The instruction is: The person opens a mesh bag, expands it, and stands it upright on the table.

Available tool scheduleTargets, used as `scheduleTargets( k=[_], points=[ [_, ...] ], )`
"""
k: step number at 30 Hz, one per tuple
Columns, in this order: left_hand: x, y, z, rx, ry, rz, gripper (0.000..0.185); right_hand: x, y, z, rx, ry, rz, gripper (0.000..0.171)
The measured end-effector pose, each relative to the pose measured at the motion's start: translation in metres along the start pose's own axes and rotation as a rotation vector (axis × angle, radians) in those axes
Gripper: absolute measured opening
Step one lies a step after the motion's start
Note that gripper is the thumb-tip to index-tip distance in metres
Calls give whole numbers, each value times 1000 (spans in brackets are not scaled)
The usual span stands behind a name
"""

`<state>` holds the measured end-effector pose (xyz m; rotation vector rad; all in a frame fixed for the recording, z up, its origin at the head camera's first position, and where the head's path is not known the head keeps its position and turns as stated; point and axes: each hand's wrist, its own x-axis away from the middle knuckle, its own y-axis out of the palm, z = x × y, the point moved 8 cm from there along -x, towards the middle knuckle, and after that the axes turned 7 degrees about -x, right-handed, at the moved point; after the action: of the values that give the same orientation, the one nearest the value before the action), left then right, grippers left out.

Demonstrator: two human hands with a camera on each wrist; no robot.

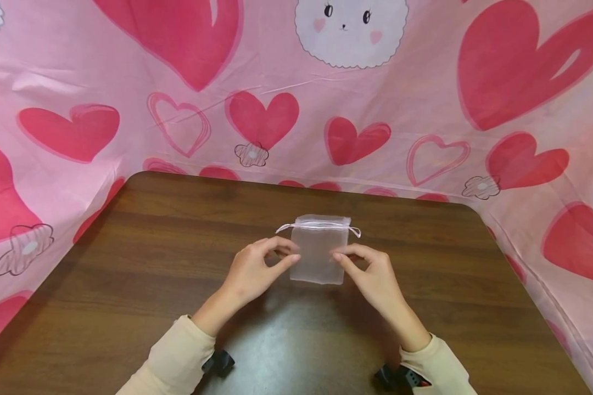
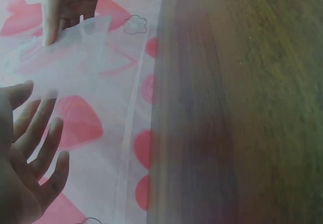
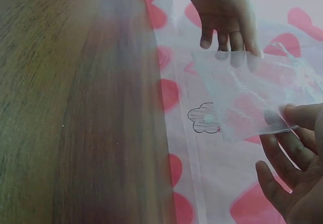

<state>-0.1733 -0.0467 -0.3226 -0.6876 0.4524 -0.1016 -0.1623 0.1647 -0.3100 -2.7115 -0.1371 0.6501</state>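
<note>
I held a small sheer drawstring pouch (image 1: 319, 249) above the middle of the tabletop (image 1: 153, 263), its white drawstring (image 1: 321, 225) toward the far edge. My left hand (image 1: 255, 272) pinched its left side between thumb and fingertips; my right hand (image 1: 370, 274) pinched the right side likewise. Risk noted: the fabric looked thin and slack, so an uneven pull could slip it from one pinch or snag the cord. A pink heart-printed cloth (image 1: 425, 109) hung close behind the far edge and both side edges. Nothing else lay on the tabletop to obstruct either hand.
</note>
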Motion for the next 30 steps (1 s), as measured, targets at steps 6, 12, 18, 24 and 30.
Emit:
scheduleTargets(
  k=[6,12,18,24,30],
  points=[
    [0,2,0,-34,-6,0,8,-1,1,0,-8,12,-12,7],
    [0,-2,0,-41,-6,42,4,0,2,3,-8,39,-23,8],
    [-1,-5,-2,-11,-12,69,4,4,6,8,10,72,-56,12],
    [-1,-5,-3,6,-15,73,4,5,8,13,37,109,-58,10],
    [-1,1,-3,26,-20,17,6,5,6,13,18,103,-29,7]
  ],
)
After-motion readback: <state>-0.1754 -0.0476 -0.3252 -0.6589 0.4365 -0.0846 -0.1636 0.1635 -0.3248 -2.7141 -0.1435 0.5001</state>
